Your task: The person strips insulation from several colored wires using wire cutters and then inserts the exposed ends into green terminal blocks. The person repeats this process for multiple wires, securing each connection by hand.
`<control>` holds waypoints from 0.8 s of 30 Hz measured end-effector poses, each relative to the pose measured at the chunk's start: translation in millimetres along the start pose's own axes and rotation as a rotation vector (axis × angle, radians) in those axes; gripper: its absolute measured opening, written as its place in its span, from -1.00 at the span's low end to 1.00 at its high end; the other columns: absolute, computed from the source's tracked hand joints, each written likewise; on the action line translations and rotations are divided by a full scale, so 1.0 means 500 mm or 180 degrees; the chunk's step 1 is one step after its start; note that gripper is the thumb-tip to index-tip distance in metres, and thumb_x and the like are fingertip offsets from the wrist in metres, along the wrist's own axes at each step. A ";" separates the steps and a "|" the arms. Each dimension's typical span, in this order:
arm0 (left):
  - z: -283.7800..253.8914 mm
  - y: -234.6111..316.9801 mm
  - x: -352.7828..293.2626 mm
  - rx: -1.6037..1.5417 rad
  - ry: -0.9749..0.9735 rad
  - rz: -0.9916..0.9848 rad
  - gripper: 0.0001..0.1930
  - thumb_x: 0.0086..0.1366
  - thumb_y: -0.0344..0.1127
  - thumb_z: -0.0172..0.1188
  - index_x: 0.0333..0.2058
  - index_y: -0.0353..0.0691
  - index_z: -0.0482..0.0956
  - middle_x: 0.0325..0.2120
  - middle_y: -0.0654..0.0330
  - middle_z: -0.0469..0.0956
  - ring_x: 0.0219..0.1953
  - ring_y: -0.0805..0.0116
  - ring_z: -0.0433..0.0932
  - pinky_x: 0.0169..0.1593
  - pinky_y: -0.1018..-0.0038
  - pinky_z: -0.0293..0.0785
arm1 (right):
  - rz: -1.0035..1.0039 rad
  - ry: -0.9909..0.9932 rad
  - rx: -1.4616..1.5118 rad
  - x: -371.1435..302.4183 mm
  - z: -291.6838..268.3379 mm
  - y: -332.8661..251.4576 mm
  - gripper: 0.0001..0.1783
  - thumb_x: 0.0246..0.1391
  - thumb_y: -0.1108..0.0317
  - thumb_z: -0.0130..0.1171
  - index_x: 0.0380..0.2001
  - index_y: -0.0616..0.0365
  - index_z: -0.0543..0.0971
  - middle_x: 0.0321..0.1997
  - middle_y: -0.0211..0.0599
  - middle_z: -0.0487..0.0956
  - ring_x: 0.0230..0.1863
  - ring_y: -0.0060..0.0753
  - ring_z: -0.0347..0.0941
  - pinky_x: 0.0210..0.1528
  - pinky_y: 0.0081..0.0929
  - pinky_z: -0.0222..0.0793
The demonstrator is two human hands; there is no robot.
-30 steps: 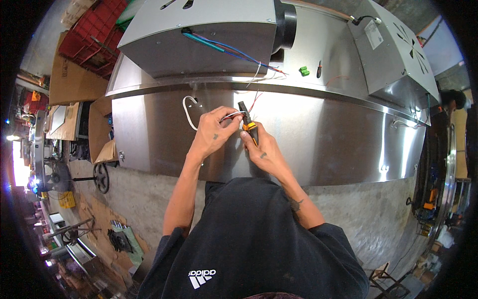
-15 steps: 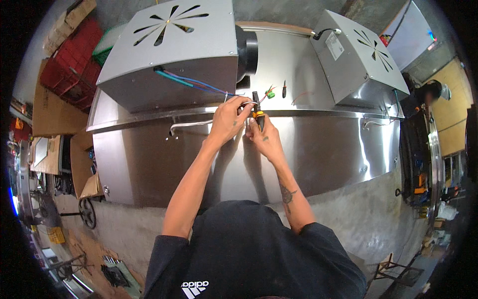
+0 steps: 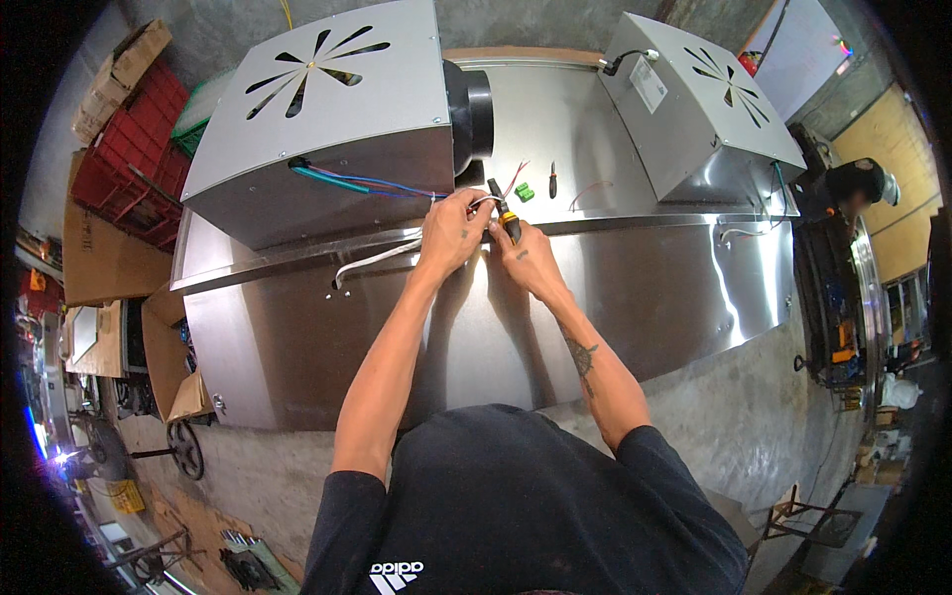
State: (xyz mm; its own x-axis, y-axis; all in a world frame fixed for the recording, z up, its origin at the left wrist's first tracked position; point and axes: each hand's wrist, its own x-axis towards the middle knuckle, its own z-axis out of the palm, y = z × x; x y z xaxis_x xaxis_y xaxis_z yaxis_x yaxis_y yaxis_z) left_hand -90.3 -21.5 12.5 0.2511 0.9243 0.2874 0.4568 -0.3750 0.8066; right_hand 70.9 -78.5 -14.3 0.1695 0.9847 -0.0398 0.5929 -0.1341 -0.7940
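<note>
My left hand [image 3: 454, 233] pinches the end of a white cable [image 3: 382, 258] that trails left over the metal edge. My right hand [image 3: 528, 260] is closed round the black-and-yellow handles of pliers [image 3: 508, 218], whose dark jaws point up beside my left fingertips. Whether the jaws grip the cable is too small to tell. Blue, teal and red wires [image 3: 362, 185] run from the big metal box [image 3: 327, 213] to my left hand. Just beyond the pliers lie green terminal blocks [image 3: 525, 192], thin red wires [image 3: 516, 177] and a small orange-and-black screwdriver-like tool [image 3: 553, 181].
A second metal box [image 3: 674, 149] stands at the right on the stainless-steel surface [image 3: 635, 288]. Red crates [image 3: 134, 164] and cardboard boxes [image 3: 114, 248] are stacked at the left. Another person [image 3: 861, 183] is at the far right. A handwheel [image 3: 185, 449] stands on the floor.
The view has shifted slightly, so the boxes sit further left. Both hands keep their grips, and the pliers now tilt more to the left. The red wires near the green blocks lie differently.
</note>
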 end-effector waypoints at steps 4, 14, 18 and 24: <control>0.000 0.001 -0.008 -0.0029 -0.0027 -0.0147 -0.61 0.48 -0.10 0.30 -0.01 -0.36 0.75 -0.28 -0.06 0.77 -0.28 0.21 0.73 -0.12 0.29 0.59 | -0.0039 -0.0108 0.0151 -0.006 -0.005 0.003 -0.44 0.50 -0.03 0.17 -0.23 0.40 0.64 -0.42 0.05 0.70 -0.34 -0.08 0.72 -0.23 -0.13 0.57; -0.003 0.012 -0.019 -0.0249 0.0005 -0.0192 -0.61 0.45 -0.11 0.29 -0.06 -0.39 0.76 -0.30 -0.16 0.75 -0.34 0.03 0.73 -0.16 0.20 0.60 | 0.0100 -0.0714 0.1599 -0.023 -0.005 0.003 -0.45 0.54 -0.05 0.12 -0.20 0.33 0.64 -0.35 -0.24 0.72 -0.35 -0.40 0.68 -0.22 -0.38 0.62; -0.006 0.018 -0.021 -0.0235 -0.0077 -0.0223 -0.63 0.45 -0.14 0.29 -0.06 -0.40 0.75 -0.28 -0.16 0.75 -0.33 0.06 0.74 -0.16 0.22 0.60 | 0.0069 -0.0800 0.1518 -0.024 -0.007 0.008 -0.48 0.55 -0.02 0.11 -0.17 0.33 0.63 -0.29 -0.23 0.72 -0.25 -0.41 0.69 -0.14 -0.38 0.61; -0.008 0.017 -0.022 -0.0192 -0.0076 -0.0154 -0.62 0.46 -0.14 0.29 -0.05 -0.41 0.75 -0.29 -0.12 0.75 -0.34 0.15 0.71 -0.18 0.26 0.59 | 0.0092 -0.1133 0.1572 -0.031 -0.031 -0.013 -0.51 0.57 0.02 0.08 -0.03 0.34 0.62 -0.12 -0.15 0.74 -0.06 -0.35 0.70 0.05 -0.34 0.62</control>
State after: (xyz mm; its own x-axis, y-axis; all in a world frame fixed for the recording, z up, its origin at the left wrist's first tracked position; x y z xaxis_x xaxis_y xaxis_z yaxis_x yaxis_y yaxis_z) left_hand -92.8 -34.8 18.4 0.2508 0.9390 0.2355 0.4170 -0.3243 0.8491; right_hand 76.6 -94.5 0.7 -0.1441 0.9695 -0.1983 0.1422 -0.1780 -0.9737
